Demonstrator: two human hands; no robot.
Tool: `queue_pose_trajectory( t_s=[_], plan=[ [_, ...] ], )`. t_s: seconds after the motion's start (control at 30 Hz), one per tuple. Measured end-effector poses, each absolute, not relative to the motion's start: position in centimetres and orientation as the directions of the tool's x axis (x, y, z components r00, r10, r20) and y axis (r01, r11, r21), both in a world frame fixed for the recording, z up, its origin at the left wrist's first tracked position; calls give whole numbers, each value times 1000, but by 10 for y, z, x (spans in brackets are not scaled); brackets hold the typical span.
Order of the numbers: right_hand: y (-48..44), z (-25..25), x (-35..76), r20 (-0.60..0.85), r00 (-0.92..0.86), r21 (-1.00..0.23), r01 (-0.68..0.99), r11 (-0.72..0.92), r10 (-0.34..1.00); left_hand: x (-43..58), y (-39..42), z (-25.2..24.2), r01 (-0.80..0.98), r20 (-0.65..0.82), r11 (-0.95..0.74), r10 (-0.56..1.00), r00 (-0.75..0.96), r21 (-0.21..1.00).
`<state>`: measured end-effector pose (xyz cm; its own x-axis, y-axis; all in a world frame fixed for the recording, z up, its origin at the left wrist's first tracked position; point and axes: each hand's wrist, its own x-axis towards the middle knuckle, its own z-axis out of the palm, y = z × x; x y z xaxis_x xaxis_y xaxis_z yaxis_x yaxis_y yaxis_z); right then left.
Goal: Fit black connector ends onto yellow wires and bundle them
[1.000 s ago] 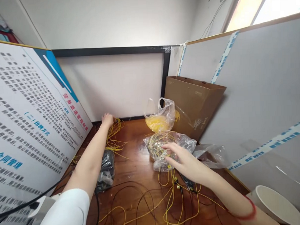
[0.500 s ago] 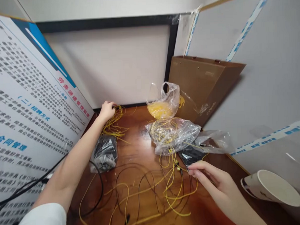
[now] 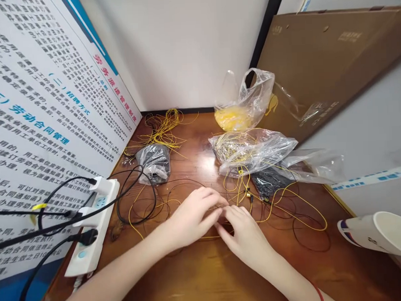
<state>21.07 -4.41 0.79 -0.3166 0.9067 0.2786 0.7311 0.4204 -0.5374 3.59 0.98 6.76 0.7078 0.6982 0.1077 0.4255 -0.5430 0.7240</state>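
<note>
Over the middle of the table, my left hand [image 3: 201,215] and my right hand [image 3: 243,231] meet, fingers bent and tips pinched together on thin wires. Just what sits between the fingertips is mostly hidden. Loose yellow wires [image 3: 314,216] and dark wires spread out to both sides of the hands. Right behind my right hand are small connectors [image 3: 248,193] on the wires. A clear bag of coiled yellow wire [image 3: 233,150] lies beyond, beside a bag of black parts [image 3: 272,181]. At the back left rests a bundle of yellow wires [image 3: 167,127].
A bag with black contents [image 3: 154,163] sits left of centre. The power strip [image 3: 106,215], with plugs and black cables, is at left. Behind stand a bag with yellow contents [image 3: 234,118] and a brown paper bag [image 3: 303,68]. A paper cup [image 3: 368,234] is at right.
My left hand has left the wire bundle at the back left and come to the middle. My right hand has moved left to meet it. The view has tilted down.
</note>
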Motion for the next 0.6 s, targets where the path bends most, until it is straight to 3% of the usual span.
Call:
queue_pose_trajectory(
  t_s=[0.17, 0.27, 0.37, 0.47, 0.6],
  plan=[
    [-43, 20, 216, 463, -244, -561, 664, 495, 852, 27, -10, 26, 450, 175, -577, 726, 665, 682],
    [-38, 24, 226, 518, -138, -569, 681, 461, 844, 16, 3, 22, 436, 231, -637, 697, 679, 636],
    [-30, 24, 243, 474, 64, -667, 677, 311, 878, -5, 26, 29, 537, 278, -676, 716, 641, 504],
    [-23, 26, 261, 369, 353, -821, 557, 123, 860, -30, 43, 37, 633, 366, -674, 738, 567, 380],
    [-18, 32, 273, 308, 586, -930, 351, 108, 750, -52, 47, 42, 698, 349, -586, 809, 473, 413]
  ],
)
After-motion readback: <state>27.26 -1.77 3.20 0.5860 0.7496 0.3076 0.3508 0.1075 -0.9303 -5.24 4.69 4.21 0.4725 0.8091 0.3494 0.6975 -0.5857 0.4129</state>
